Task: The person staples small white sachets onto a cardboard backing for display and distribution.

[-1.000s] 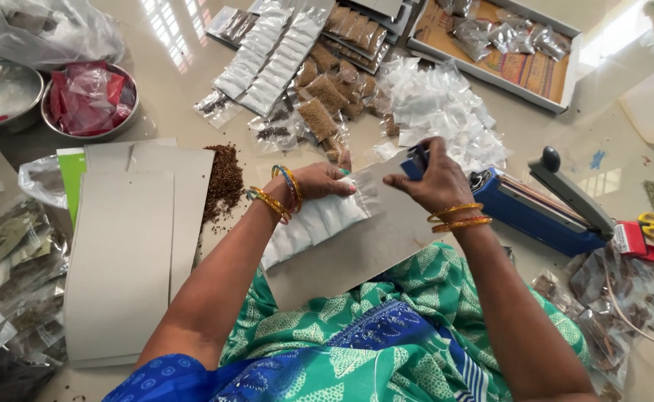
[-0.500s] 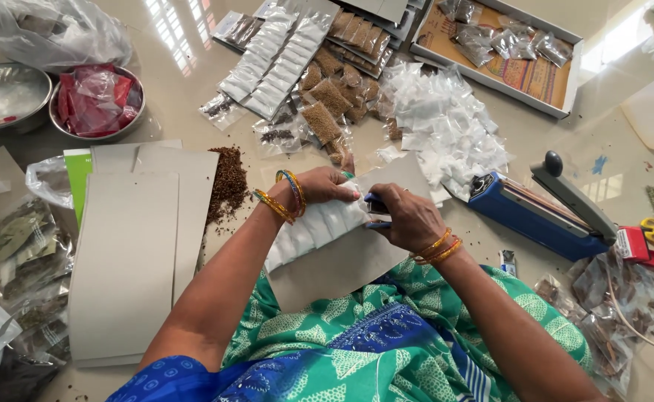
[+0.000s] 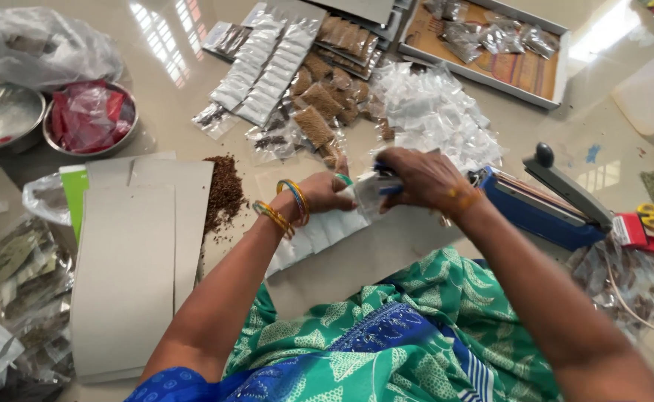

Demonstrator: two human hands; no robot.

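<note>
Both hands meet over a card sheet (image 3: 386, 246) near the floor's (image 3: 170, 67) middle, the left hand (image 3: 325, 190) just left of the right hand (image 3: 420, 179). A strip of packets (image 3: 308, 238) lies on that sheet. The sealer (image 3: 546, 205) sits right of it, the cardboard stack (image 3: 129, 275) left. Two bowls (image 3: 88, 119) stand toward the far left corner; a tray (image 3: 490, 45) lies along the far right edge.

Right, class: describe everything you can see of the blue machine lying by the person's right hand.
The blue machine is a long, low box that looks like painted metal, with a grey lever arm hinged along it, raised at an angle and tipped by a dark round knob. It lies on the shiny floor, slanting away to the right. Its near end is hidden behind the right hand; whether they touch cannot be told. Yellow-handled scissors lie just beyond its far end.
</note>
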